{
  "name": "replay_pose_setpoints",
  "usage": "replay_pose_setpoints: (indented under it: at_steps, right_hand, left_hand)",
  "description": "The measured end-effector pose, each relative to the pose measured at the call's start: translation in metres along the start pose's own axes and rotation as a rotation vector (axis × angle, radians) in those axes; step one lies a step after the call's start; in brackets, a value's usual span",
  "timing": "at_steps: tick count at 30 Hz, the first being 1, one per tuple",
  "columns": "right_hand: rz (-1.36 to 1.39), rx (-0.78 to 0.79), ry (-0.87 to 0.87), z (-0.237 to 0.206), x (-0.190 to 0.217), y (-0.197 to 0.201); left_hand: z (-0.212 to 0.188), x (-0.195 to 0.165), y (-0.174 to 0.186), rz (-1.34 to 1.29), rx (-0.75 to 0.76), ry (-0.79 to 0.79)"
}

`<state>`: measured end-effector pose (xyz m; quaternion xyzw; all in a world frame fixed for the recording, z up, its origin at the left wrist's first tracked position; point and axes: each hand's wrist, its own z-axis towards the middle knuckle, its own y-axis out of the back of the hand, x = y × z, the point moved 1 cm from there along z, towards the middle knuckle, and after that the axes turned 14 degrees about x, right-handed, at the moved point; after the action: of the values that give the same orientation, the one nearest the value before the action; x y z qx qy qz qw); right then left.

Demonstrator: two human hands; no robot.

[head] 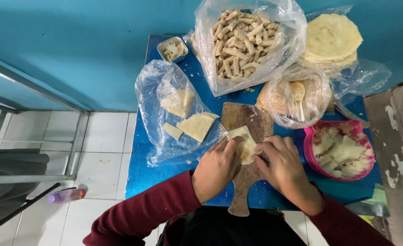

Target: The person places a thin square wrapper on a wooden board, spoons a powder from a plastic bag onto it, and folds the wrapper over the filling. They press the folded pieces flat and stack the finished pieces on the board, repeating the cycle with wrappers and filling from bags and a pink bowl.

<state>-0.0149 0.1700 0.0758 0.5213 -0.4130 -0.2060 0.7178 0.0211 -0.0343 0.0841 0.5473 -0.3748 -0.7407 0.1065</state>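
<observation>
A pale wrapper sheet with filling (244, 145) lies on a wooden cutting board (248, 122) on the blue table (142, 168). My left hand (216, 167) pinches the wrapper's left edge. From the other side my right hand (281, 165) grips it, fingers curled over the filling. Both hands rest on the board.
A clear bag of cut wrapper pieces (183, 114) lies left of the board. Behind it stand a big bag of finished rolls (240, 38), a small metal tin (172, 48), a stack of round sheets (331, 38) and a bag with a spoon (297, 95). A pink bowl of filling (340, 148) sits at the right.
</observation>
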Motion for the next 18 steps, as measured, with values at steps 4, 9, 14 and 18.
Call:
replay_pose_setpoints:
  at_steps: [4,9,14,18]
  right_hand:
    - [0.08,-0.006,-0.031,0.0,0.004,-0.004]
    - [0.145,0.031,-0.069,0.002,0.007,-0.005]
    - [0.281,-0.03,-0.028,0.005,0.011,-0.01]
    - [0.39,-0.017,-0.082,0.004,0.011,-0.012]
  left_hand:
    - [0.004,0.003,-0.006,-0.022,0.004,0.013]
    - [0.003,0.01,-0.01,-0.024,0.0,-0.001]
    - [0.003,0.017,-0.011,0.015,-0.041,-0.065]
    - [0.003,0.018,-0.009,0.055,-0.034,-0.079]
